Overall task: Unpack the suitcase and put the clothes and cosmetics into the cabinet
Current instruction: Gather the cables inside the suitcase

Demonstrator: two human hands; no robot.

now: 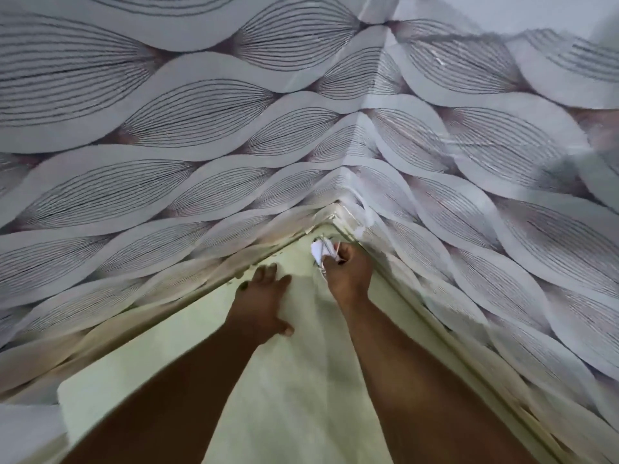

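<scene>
I look into the inner corner of a cabinet shelf, a pale green surface between two walls papered with a grey leaf pattern. My left hand lies flat on the shelf, fingers spread, a little short of the corner. My right hand is closed around a small crumpled white scrap, which looks like paper or plastic, right at the corner. No suitcase, clothes or cosmetics are in view.
The papered walls meet at a seam running down to the corner. The paper is peeling and torn along the shelf's back edges. Small dark flecks lie by the left edge near the corner.
</scene>
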